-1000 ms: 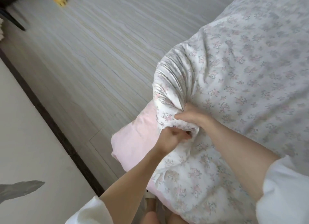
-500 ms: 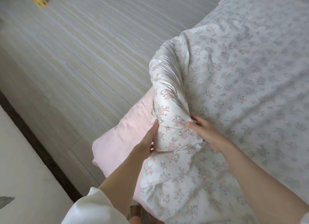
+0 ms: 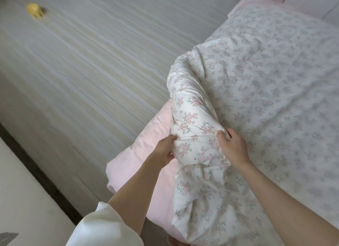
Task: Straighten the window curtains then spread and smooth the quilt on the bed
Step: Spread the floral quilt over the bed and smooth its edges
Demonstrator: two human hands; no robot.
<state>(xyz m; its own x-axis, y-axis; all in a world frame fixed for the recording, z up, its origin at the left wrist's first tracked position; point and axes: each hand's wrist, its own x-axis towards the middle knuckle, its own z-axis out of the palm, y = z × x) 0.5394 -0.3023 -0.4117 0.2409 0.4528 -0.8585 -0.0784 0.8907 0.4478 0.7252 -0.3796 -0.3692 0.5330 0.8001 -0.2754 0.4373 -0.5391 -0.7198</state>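
Quilt (image 3: 266, 84), floral, lying across the bed, its near-left corner bunching into a roll over the pink sheet (image 3: 139, 165). Yellow object (image 3: 34, 10) sitting far left on the floor (image 3: 91, 53). Left hand (image 3: 163, 150) pinching the roll's left side; right hand (image 3: 233, 148) gripping its right side, fingers curling into fabric.

Matt floral cotton-like quilt (image 3: 256, 84); smooth, pale wood-grain floor (image 3: 91, 62).
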